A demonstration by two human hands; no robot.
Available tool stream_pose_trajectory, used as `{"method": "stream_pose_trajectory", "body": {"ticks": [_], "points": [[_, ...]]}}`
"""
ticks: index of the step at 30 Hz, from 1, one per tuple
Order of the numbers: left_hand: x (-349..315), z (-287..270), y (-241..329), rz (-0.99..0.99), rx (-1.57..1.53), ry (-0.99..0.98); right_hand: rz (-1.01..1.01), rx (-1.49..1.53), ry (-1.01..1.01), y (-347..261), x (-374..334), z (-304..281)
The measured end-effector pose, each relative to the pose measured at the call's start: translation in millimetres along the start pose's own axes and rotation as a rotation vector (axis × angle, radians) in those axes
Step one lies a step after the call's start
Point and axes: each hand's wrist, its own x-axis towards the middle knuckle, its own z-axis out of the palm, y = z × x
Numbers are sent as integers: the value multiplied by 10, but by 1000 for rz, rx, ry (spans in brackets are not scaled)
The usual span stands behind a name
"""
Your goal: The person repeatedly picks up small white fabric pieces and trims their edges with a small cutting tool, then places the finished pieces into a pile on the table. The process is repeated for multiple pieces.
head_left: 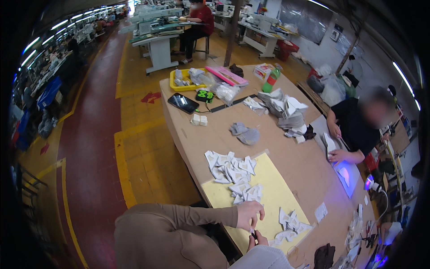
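My left hand, in a brown sleeve, is closed with its fingertips pinched on a small whitish piece, mostly hidden by the fingers. Just below it my right hand grips a small black object, its kind too small to make out. Both hands meet over the near edge of a yellow sheet. On this sheet lie a large heap of white cut fabric pieces, a smaller heap beyond my left hand, and another heap to the right of my hands.
The brown-covered table holds a grey fabric bundle, a phone, a yellow basket, a green bottle and a pile of grey-white pieces. Across it, a person handles white pieces beside a violet-glowing lamp.
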Motion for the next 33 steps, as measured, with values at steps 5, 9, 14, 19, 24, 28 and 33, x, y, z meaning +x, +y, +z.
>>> {"method": "stream_pose_trajectory", "body": {"ticks": [5, 9, 14, 19, 24, 28, 33], "points": [[37, -173, -257, 77, -11, 243, 133, 72, 305, -574, 177, -523], [-135, -352, 72, -11, -140, 41, 357, 27, 379, -529, 140, -847], [-170, -22, 149, -86, -364, -266, 551, 59, 531, -436, -85, -925], [-152, 117, 254, 70, -230, -468, 772, -2, 493, -254, -89, -541], [-171, 118, 168, 223, -118, -598, 850, -42, 392, -314, 13, -411], [-211, 223, 181, 247, -128, -363, 861, 345, 380, -293, -28, -384], [-127, 306, 288, 39, -92, 27, 785, 682, 311, -691, 103, -622]]}}
